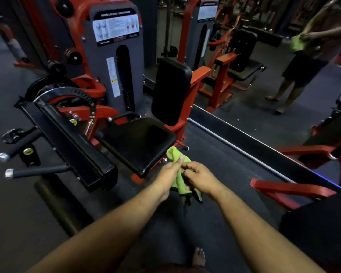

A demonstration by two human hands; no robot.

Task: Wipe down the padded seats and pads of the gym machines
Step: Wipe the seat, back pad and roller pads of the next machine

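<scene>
A red and grey gym machine stands ahead with a black padded seat (140,142) and an upright black back pad (170,91). A long black leg pad (67,138) lies to the seat's left. Both my hands hold a green cloth (178,179) in the air just off the seat's near right corner. My left hand (168,174) pinches the cloth's upper part; my right hand (197,174) grips it from the right. The cloth hangs down between them and touches no pad.
A wall mirror (264,75) on the right reflects the machine and me. Another machine's red frame (295,190) and dark pad (321,229) stand at the right. Black handles (37,171) stick out at the left. The floor is dark rubber; my bare foot (198,257) shows below.
</scene>
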